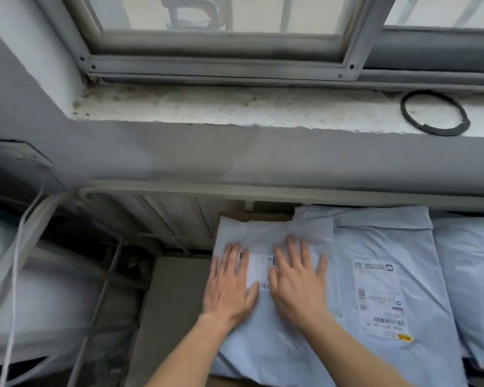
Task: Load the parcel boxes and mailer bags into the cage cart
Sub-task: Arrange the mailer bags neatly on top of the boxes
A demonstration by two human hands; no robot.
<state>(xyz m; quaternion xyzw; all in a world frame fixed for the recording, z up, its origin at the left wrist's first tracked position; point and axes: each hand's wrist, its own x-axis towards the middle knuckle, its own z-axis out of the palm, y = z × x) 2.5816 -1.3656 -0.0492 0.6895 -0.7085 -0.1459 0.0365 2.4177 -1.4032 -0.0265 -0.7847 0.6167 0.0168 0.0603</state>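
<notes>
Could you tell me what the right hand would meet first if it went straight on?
Flat on the mailer bag, the right hand would cross its far edge and probably meet the cage cart's back rail; depth is unclear.

The cage cart (pixel 263 189) fills the lower frame; three pale blue mailer bags (pixel 380 241) lie side by side at lower right.
</notes>
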